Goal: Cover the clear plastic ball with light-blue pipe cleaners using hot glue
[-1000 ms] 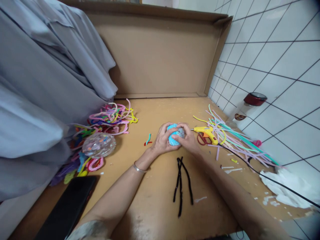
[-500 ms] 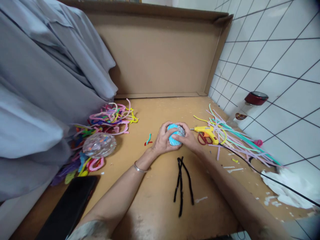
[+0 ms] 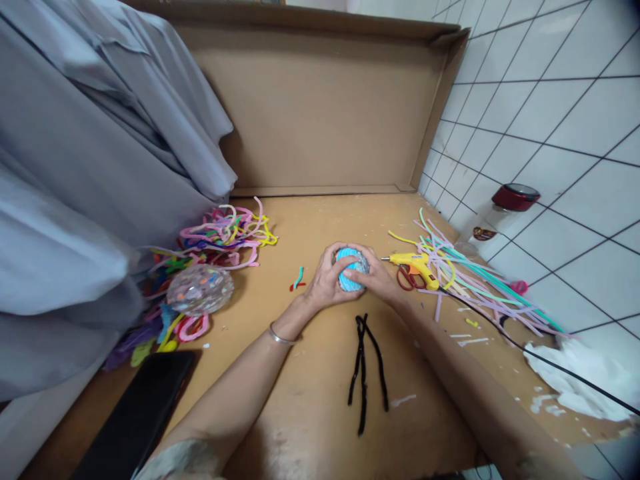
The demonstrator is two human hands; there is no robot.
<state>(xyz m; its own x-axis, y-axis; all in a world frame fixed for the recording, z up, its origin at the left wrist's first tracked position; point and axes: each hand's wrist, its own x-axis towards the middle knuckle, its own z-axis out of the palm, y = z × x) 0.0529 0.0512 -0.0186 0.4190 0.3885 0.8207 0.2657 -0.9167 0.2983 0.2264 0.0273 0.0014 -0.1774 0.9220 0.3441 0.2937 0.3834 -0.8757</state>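
Between both palms sits a round ball (image 3: 349,279), its left part wound in light blue pipe cleaner and its right part greyish. My left hand (image 3: 324,280) wraps it from the left, thumb across the front. From the right, my right hand (image 3: 380,277) closes round it, its thumb pressed on the blue part. Fingers hide the ball's sides and back. Black pipe cleaners (image 3: 362,367) lie on the table below the hands. A yellow glue gun (image 3: 415,261) rests just right of my right hand, over red-handled scissors (image 3: 411,279). Short teal and red pieces (image 3: 298,280) lie left of my left hand.
Colourful pipe cleaners (image 3: 225,233) and a clear dotted ball (image 3: 200,290) heap up at left, above a black phone (image 3: 135,413). Straight pipe cleaners (image 3: 465,273), a red-lidded jar (image 3: 515,197), a black cord (image 3: 540,360) and white tissue (image 3: 575,380) occupy the right. Cardboard (image 3: 320,107) stands behind.
Both hands keep the same hold on the ball. The whole view has shifted very slightly; nothing else visibly moved.
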